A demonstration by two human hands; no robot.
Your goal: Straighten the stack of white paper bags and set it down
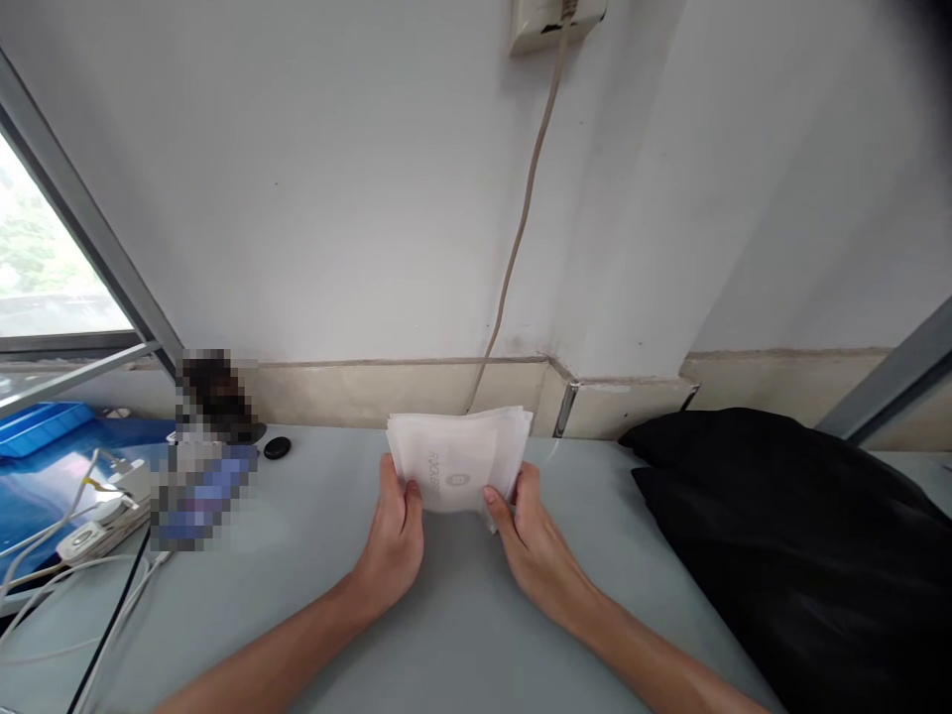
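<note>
A stack of thin white packets (457,454) with grey print stands on its edge on the pale grey table (461,635), near the wall. My left hand (394,535) grips its left side, thumb in front and fingers behind. My right hand (530,531) holds the right side the same way. Both hands rest on the table top.
A black cloth bag (803,555) fills the right of the table. At the left lie a white power strip with cables (96,526), a blue tray (45,426), a small black round object (277,448) and a blurred-out patch. A cable (521,228) hangs down the wall behind the stack.
</note>
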